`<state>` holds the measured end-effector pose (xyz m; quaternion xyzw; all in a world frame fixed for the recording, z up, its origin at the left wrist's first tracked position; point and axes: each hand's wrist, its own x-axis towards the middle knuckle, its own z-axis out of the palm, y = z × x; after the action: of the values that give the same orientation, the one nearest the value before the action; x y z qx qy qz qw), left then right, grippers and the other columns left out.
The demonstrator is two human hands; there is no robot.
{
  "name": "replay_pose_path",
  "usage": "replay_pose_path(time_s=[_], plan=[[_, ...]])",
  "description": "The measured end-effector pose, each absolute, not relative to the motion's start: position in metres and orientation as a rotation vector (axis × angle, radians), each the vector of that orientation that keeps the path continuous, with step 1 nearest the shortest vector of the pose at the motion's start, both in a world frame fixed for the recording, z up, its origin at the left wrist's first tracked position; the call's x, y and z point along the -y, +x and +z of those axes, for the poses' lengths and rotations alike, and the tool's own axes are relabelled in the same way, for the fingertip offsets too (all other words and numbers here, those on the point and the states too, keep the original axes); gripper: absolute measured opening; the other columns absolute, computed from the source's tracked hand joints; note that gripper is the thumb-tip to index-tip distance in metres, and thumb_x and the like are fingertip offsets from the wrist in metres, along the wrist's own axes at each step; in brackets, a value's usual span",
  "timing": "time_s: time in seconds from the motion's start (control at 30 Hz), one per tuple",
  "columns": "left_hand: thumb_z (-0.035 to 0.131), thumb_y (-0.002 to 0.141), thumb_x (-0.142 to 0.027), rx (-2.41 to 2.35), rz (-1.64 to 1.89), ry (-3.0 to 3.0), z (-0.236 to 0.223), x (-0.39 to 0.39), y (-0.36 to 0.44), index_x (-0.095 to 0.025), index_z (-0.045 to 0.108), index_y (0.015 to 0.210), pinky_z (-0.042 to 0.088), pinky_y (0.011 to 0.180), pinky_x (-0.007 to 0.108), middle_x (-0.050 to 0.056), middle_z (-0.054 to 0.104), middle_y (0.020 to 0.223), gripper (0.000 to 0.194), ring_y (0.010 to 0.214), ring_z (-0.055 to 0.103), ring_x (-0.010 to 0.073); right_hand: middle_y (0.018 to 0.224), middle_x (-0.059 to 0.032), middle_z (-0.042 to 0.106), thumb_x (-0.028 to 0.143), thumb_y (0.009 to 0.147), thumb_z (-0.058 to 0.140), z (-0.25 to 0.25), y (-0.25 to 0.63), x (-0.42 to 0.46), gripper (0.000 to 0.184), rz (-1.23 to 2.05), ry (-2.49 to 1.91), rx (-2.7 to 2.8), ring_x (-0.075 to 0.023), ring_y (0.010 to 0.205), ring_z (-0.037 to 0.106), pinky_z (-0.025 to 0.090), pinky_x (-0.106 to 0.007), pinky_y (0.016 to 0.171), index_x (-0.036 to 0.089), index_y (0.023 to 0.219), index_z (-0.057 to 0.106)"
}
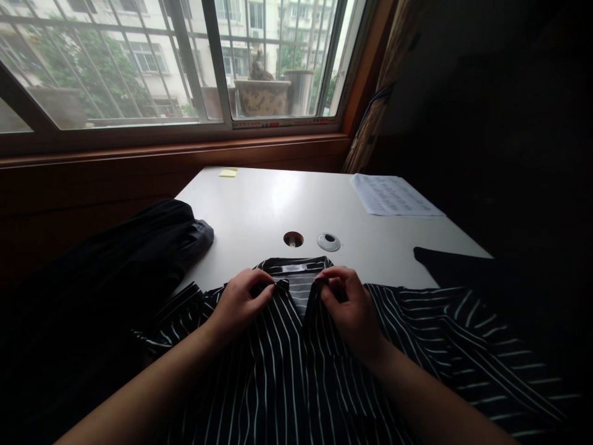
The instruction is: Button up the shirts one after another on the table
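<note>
A dim room gets its light from a barred window point(216, 62) across the far left, with pale buildings and green trees beyond the glass. Below it, a white table point(250, 216) runs from the far edge toward the near side. A dark striped shirt point(282, 371) lies face up over the table's near part, collar toward the far side, sleeves out to left and right. Left of it is a heap of dark cloth point(152, 241), and a patterned curtain point(393, 68) hangs at the far right of the window. Printed papers point(393, 194) lie at the table's far right corner. A planter point(264, 97) stands outside the window. The left hand point(241, 293) pinches the left collar point between thumb and fingers; the right hand point(349, 303) pinches the right collar point likewise, with a gap between the hands. Just beyond the collar, a round hole point(293, 239) opens in the tabletop, its grey ring-shaped cover point(328, 241) lying to the right. A pale label point(294, 268) shows inside the collar, and a small yellow note point(228, 173) sits at the far left.
</note>
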<state>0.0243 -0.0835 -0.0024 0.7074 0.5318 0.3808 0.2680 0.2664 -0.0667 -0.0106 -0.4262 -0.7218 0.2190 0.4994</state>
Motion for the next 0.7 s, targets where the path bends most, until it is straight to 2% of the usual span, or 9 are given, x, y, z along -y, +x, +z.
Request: replay_pose_path(time_s=[0.2,0.4,0.57,0.7], plan=[[0.062,0.091,-0.022,-1.430,1.002,2.052,-0.003,0.083,0.028,-0.022,0.066,0.100,0.049,0.084,0.035,0.004,0.067,0.096,0.009,0.093,0.060,0.0215,0.099,-0.0016,0.067,0.022,0.092,0.060,-0.014,0.265,0.066,0.025,0.651,-1.013,1.699,-0.0118,0.066,0.057,0.053,-0.030,0.067,0.025,0.117,0.053],[0.062,0.091,-0.016,-1.429,1.103,2.314,-0.008,0.085,0.029,-0.024,0.064,0.111,0.047,0.092,0.040,0.007,0.061,0.108,0.021,0.104,0.052,0.0238,0.097,-0.0015,0.066,0.021,0.092,0.060,-0.013,0.264,0.065,0.024,0.657,-1.014,1.710,-0.0117,0.067,0.057,0.053,-0.029,0.068,0.024,0.116,0.055],[0.056,0.095,-0.019,-1.263,0.961,2.536,-0.001,0.095,0.034,-0.023,0.068,0.101,0.047,0.080,0.036,0.005,0.064,0.092,0.014,0.088,0.052,0.0210,0.096,-0.0014,0.066,0.020,0.092,0.060,-0.012,0.264,0.066,0.023,0.624,-1.023,1.741,-0.0111,0.063,0.056,0.053,-0.028,0.063,0.024,0.114,0.057],[0.056,0.095,-0.025,-1.061,0.685,2.291,0.016,0.107,0.046,-0.018,0.068,0.094,0.046,0.068,0.029,0.004,0.065,0.083,0.014,0.075,0.057,0.0157,0.095,-0.0013,0.064,0.018,0.092,0.060,-0.010,0.264,0.068,0.022,0.607,-1.005,1.728,-0.0108,0.063,0.058,0.053,-0.026,0.060,0.024,0.113,0.058]])
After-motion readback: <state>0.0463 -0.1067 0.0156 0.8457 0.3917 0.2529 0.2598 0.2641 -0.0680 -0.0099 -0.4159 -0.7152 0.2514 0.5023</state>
